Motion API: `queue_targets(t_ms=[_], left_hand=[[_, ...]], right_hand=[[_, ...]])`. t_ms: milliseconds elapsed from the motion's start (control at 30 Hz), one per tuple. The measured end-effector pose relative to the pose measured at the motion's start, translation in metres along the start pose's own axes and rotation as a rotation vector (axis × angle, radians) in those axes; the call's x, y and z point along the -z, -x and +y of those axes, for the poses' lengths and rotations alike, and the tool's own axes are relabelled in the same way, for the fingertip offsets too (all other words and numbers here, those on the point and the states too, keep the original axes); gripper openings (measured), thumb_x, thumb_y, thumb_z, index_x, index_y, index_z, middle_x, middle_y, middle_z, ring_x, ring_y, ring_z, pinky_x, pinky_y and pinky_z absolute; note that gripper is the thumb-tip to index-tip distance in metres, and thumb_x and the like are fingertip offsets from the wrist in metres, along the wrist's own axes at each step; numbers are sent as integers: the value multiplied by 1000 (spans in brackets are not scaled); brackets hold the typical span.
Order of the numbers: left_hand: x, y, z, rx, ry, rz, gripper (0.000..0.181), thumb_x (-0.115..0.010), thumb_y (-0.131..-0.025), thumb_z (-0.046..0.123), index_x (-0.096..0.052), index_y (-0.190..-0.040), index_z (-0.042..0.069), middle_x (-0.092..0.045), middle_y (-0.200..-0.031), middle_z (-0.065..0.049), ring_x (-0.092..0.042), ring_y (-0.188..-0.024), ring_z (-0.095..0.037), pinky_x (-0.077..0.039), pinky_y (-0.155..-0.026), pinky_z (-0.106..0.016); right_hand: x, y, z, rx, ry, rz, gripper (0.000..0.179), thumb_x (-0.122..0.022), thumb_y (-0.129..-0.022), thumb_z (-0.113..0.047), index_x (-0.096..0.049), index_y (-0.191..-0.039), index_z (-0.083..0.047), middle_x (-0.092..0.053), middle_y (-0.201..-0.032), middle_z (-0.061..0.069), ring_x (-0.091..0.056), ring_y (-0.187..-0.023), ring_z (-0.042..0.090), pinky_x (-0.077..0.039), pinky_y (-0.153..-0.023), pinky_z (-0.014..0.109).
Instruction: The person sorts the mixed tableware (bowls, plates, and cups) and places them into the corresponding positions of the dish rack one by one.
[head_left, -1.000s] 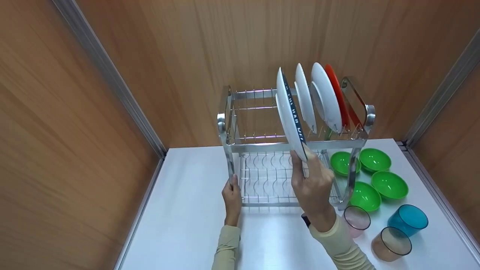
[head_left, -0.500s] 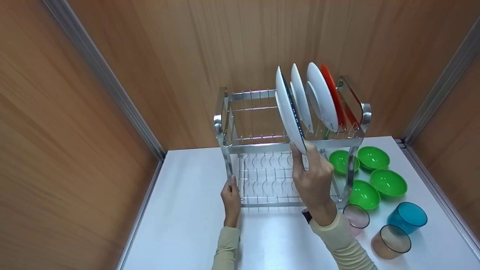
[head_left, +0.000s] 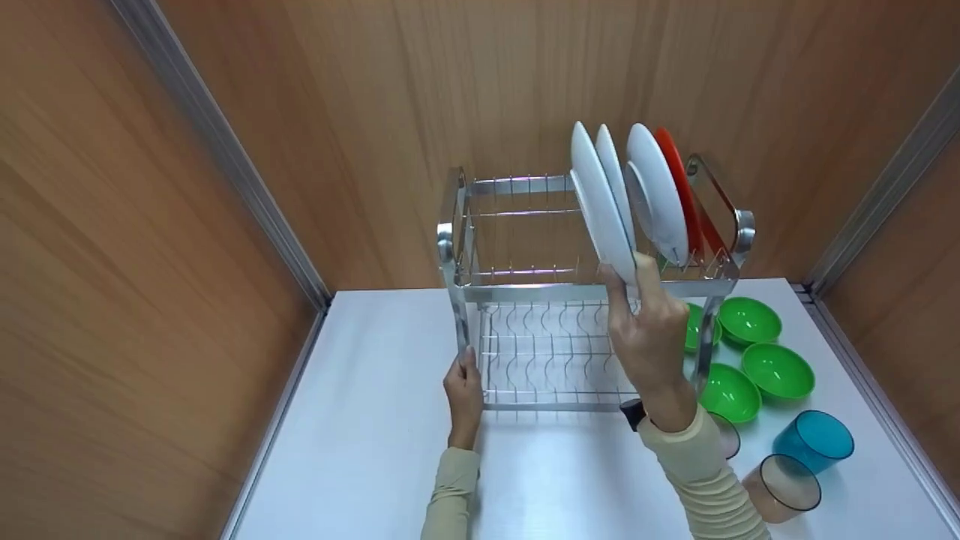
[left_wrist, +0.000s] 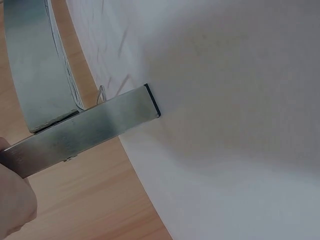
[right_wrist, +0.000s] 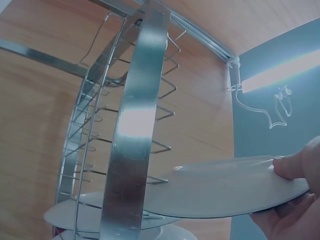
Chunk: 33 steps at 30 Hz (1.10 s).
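Wood-grain walls (head_left: 375, 112) close in a white table (head_left: 360, 375), whose far edge runs along the back wall; the table stretches to the left of the metal dish rack (head_left: 517, 293) and in front of it. On the upper shelf, a wide stretch of wires lies between the rack's left side and the held white plate (head_left: 601, 202). This plate stands on its edge, leaning a little, with its near rim at the front bar; I cannot tell if it already rests on the wires.

The right hand (head_left: 652, 341) pinches the plate's near rim, thumb on one side and fingers on the other. The left hand (head_left: 464, 394) is clamped around the rack's front left leg.

Beside the held plate stand two other white plates, the nearer (head_left: 618, 180) so close that touching cannot be judged, the farther (head_left: 661, 196) a bit apart, then a red plate (head_left: 686, 196). On the table at right are four green bowls (head_left: 778, 370) and three cups: blue (head_left: 814, 441), brownish (head_left: 781, 487) and pink, partly hidden by the right sleeve (head_left: 697, 465).
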<state>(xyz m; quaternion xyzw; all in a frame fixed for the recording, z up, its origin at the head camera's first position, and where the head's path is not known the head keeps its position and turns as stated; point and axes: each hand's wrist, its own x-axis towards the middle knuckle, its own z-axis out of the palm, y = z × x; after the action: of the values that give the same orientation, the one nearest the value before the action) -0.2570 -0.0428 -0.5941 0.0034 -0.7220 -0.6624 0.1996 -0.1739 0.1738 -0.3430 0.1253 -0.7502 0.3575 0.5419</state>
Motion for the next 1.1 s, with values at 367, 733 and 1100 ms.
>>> queue_targets(t_ms=[367, 733, 1100], left_hand=[[1, 3, 25, -19, 45, -32, 36, -48, -111, 16, -44, -76, 9, -36, -65, 3, -33, -58, -10, -29, -53, -22], [3, 6, 22, -28, 58, -24, 37, -47, -111, 15, -47, -76, 4, -38, -65, 2, -34, -57, -9, -29, -52, -22], [12, 5, 24, -45, 16, -2, 38, -48, -110, 14, -43, -73, 10, -36, -62, 6, -32, -55, -5, -29, -51, -22]], right_hand=[[-1, -30, 15, -141, -50, -23, 38, -71, -97, -8, -56, -130, 4, -68, -126, 25, -65, -115, 47, -55, -84, 63], [-21, -37, 22, -139, 14, -55, 41, -71, -97, -7, -56, -132, 8, -58, -131, 29, -59, -124, 41, -51, -100, 57], [-37, -45, 27, -134, 4, -102, 39, -70, -98, -9, -58, -130, 9, -55, -141, 25, -54, -129, 39, -48, -106, 54]])
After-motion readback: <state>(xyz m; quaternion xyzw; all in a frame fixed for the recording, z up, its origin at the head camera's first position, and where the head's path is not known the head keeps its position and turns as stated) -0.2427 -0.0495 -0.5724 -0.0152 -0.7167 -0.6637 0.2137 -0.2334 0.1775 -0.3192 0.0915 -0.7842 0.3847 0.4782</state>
